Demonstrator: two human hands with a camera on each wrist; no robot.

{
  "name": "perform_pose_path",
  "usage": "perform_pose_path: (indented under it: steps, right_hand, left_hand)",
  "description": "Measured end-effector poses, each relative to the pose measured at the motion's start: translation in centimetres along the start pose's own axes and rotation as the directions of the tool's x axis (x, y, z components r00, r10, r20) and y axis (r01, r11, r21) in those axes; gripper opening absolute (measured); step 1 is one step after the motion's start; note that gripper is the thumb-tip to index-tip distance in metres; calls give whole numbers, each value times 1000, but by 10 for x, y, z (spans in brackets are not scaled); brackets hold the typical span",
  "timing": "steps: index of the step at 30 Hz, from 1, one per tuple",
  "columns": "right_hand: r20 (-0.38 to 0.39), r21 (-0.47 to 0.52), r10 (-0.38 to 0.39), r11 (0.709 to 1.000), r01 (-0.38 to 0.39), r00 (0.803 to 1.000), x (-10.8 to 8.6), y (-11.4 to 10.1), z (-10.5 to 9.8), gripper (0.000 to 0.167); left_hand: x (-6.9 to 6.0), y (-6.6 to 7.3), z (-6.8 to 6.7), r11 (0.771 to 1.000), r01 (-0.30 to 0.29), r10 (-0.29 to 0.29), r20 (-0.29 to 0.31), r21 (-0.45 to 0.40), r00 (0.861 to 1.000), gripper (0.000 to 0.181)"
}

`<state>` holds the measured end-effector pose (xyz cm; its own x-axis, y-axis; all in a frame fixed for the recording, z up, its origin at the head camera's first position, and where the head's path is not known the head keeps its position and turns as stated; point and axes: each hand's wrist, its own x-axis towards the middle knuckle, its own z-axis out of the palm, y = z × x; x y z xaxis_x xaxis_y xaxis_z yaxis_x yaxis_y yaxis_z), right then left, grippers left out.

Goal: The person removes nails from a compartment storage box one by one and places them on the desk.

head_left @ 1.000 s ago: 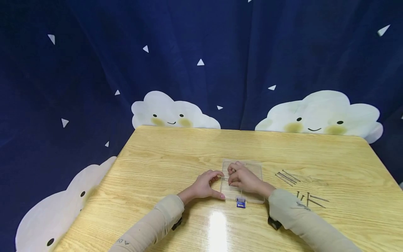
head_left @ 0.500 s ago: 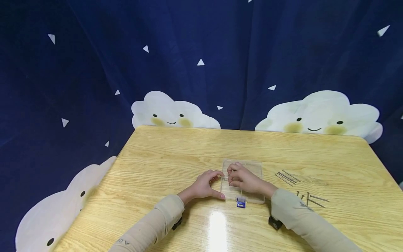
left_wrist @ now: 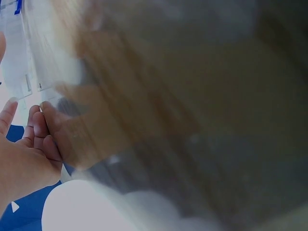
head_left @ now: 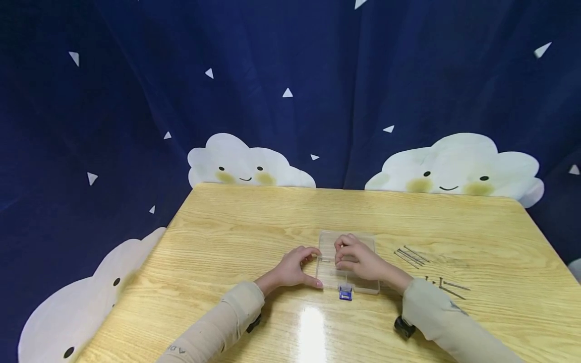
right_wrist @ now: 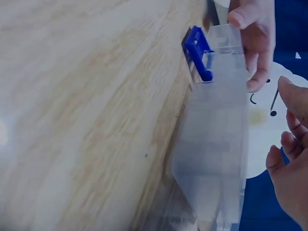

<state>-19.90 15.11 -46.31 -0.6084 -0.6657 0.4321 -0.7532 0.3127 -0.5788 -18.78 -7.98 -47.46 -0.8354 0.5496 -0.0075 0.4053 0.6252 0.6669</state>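
Note:
A clear plastic box point(head_left: 363, 286) with a blue latch point(head_left: 345, 293) lies on the table, its lid apparently folded back. My left hand point(head_left: 292, 267) holds its left side, thumb at the near corner and fingers farther back. Over the box is my right hand point(head_left: 360, 259), thumb and fingertips brought together. From the right thumb tip, in the right wrist view, extends a thin dark nail point(right_wrist: 275, 101); the fingers hide its other end. A short dark line shows inside the box near its left side, too small to identify. Most of the left wrist view is blurred.
Right of the box lies a group of several nails point(head_left: 410, 254). Closer to the right sleeve is another group of nails point(head_left: 454, 287), some standing upright. The wooden table point(head_left: 236, 227) ends at a dark blue curtain point(head_left: 254, 75) with printed clouds.
My right hand has shifted slightly to the right over the box, and its forearm has moved the same way. The left hand keeps its place on the box. The head view has shifted slightly.

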Motion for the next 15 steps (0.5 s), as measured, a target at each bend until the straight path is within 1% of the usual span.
perform_pose_path:
  steps: [3,9,11,12,13,15]
  right_hand:
    - [-28,22,-12,1000,12,1000,-6,-3,-4,21]
    - [-64,31,7,1000,-5,998,-20,-8,-13,21]
    - [-79,27,-6,1000,9,997,-23,-12,-17,21]
    - [-85,24,-13,1000,15,996,-24,-16,-20,21]
    - [-91,23,-20,999,22,996,-25,-21,-23,21]
    - [-97,10,-26,1000,27,995,-27,-32,-29,22]
  left_hand:
    - [0,0,1,1000,-1,1,-5,-4,1000,68]
    - [0,-1,0,1000,-6,6,-4,-24,1000,69]
    - [-1,0,0,999,-23,23,-5,-33,1000,68]
    - [-1,-5,2,998,-51,50,-12,-27,999,69]
    - [-1,-5,1,998,-62,62,-14,-29,998,68]
    - [-2,-5,1,997,-75,75,-16,-32,997,68]
